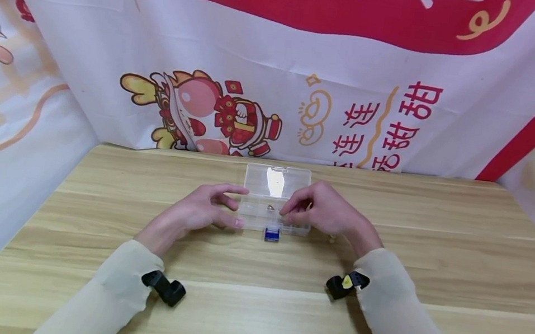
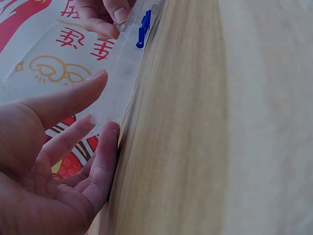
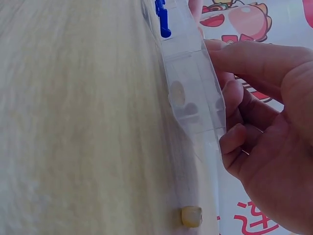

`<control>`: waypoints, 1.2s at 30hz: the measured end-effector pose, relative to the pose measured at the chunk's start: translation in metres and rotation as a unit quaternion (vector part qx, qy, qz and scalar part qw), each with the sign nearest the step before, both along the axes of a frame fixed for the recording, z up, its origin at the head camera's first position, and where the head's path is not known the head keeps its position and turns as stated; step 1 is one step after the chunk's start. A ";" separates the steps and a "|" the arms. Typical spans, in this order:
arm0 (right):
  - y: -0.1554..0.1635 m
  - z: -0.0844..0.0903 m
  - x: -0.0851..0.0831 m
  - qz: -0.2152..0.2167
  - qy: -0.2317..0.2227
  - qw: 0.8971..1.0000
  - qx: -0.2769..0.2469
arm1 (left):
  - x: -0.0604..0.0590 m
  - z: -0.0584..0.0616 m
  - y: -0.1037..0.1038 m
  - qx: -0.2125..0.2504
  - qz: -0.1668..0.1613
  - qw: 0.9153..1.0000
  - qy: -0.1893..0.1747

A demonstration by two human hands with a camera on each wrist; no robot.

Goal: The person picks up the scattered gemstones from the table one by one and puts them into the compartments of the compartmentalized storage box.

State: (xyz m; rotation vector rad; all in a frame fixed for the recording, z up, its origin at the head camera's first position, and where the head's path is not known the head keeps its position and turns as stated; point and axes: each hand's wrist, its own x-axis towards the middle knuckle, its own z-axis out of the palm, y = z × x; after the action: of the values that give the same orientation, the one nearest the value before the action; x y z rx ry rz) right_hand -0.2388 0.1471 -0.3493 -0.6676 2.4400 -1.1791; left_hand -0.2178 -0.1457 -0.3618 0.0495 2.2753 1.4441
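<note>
Two hands worked at a clear plastic compartment box (image 1: 275, 199) on the wooden bench (image 1: 435, 279).
Left hand (image 1: 200, 212), fingers relaxed, steadied its end; right hand (image 1: 325, 211) pinched a small grey piece (image 1: 270, 208) inside, which likely needed careful placing next.

The head camera looks down and forward, toward twelve o'clock, over the table (image 1: 79, 289) from some distance. Each wrist camera sits very near, low along the tabletop. All three share the clear box (image 1: 276, 197) (image 2: 122, 73) (image 3: 193, 88).
</note>
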 end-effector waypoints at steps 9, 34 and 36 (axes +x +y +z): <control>-0.002 0.000 0.002 -0.015 -0.007 1.000 0.007 | -0.001 -0.001 0.000 -0.004 0.000 1.000 0.000; -0.005 0.000 0.003 -0.020 -0.013 1.000 0.002 | -0.001 -0.001 -0.001 -0.001 0.000 1.000 -0.004; -0.005 0.000 0.003 -0.019 -0.015 1.000 0.001 | -0.001 -0.001 -0.001 -0.002 0.000 1.000 -0.005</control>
State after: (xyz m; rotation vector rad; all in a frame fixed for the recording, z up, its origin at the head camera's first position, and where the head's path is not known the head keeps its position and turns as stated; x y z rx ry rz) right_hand -0.2357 0.1423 -0.3492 -0.6028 2.4386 -1.1924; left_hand -0.2193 -0.1468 -0.3632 0.0409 2.2696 1.4379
